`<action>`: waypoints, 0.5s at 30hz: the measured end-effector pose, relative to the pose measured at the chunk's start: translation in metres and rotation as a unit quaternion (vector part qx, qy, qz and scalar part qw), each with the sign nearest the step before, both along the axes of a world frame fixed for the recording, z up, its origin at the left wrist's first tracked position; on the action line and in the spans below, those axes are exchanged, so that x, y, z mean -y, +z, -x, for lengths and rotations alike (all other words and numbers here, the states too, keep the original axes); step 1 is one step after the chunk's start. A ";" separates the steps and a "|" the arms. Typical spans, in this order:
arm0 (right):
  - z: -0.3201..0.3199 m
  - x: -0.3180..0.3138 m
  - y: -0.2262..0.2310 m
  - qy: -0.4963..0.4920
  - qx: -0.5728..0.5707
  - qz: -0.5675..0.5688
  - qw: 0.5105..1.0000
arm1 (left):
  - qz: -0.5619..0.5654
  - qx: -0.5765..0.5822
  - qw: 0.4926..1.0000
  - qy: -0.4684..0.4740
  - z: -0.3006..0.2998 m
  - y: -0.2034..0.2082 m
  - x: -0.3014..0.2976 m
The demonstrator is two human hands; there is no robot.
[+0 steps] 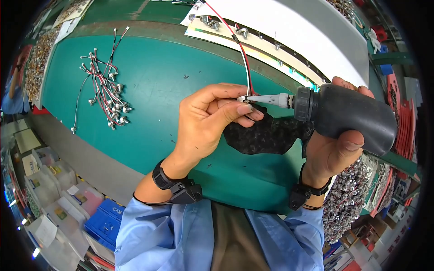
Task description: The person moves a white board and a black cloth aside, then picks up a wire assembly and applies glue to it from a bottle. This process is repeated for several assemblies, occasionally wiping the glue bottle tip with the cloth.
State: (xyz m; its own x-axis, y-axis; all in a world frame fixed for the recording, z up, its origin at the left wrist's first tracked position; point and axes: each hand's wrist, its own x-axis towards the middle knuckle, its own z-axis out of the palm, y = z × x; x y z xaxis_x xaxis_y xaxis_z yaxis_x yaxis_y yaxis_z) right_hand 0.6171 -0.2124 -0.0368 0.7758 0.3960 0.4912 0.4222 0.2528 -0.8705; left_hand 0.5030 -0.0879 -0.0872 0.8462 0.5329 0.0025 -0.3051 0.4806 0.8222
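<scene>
Between the thumb and fingers of my left hand (205,115) is pinched the end of a wired part; its small body is mostly hidden by the fingers. Red, white and black wires (244,56) run up from it toward the top of the view. My right hand (337,151) is wrapped round a black squeeze bottle (355,117), tilted on its side. The bottle's pale tapered nozzle (269,100) points left, its tip at the part in my left fingers. Beneath both hands lies a black-stained cloth or pad (260,135).
Several wired metal parts (108,97) lie in a bundle on the green mat (149,58) at left. At the back, a white board (325,31) stands by a pale strip holding small metal parts (242,32). A heap of metal parts (346,198) is at right, a blue crate (104,221) at lower left.
</scene>
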 end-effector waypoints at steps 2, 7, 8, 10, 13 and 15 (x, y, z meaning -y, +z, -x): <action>0.000 -0.001 0.001 -0.004 0.002 -0.001 1.000 | -0.020 -0.005 1.000 0.010 -0.001 0.000 0.001; 0.001 -0.001 0.001 -0.006 0.007 0.005 1.000 | -0.027 -0.012 0.999 0.019 -0.001 0.000 0.000; 0.001 -0.001 0.001 -0.009 0.008 0.003 1.000 | -0.027 -0.012 0.999 0.019 -0.001 0.001 0.000; 0.001 -0.001 0.002 -0.015 0.011 0.000 1.000 | -0.026 -0.013 0.999 0.020 -0.001 0.001 0.001; 0.002 -0.001 0.002 -0.016 0.007 -0.003 1.000 | -0.025 -0.011 0.999 0.020 -0.001 0.001 0.001; 0.002 -0.001 0.002 -0.017 0.005 -0.005 1.000 | -0.024 -0.006 1.000 0.019 0.000 0.000 0.001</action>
